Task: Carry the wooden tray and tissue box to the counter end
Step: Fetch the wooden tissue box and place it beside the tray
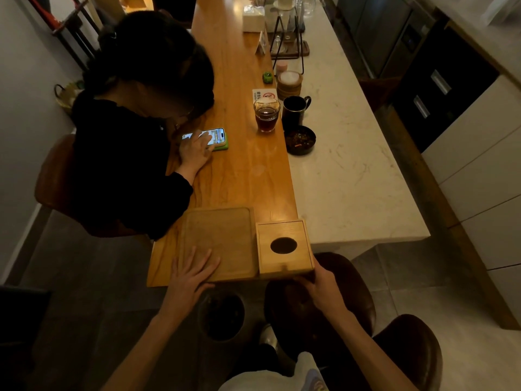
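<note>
Wooden counter (242,176): 1, long, landmark.
Wooden tray (222,241): 1, flat on the counter's near end.
Tissue box (284,246): 1, on the counter's near corner, touching the tray's right edge, oval slot up.
Left hand (191,273): fingers spread, palm flat on the tray's near part.
Right hand (320,283): gripping the box's near right corner; fingertips hidden.
Glass of dark drink (266,115): 1, farther along the counter.
</note>
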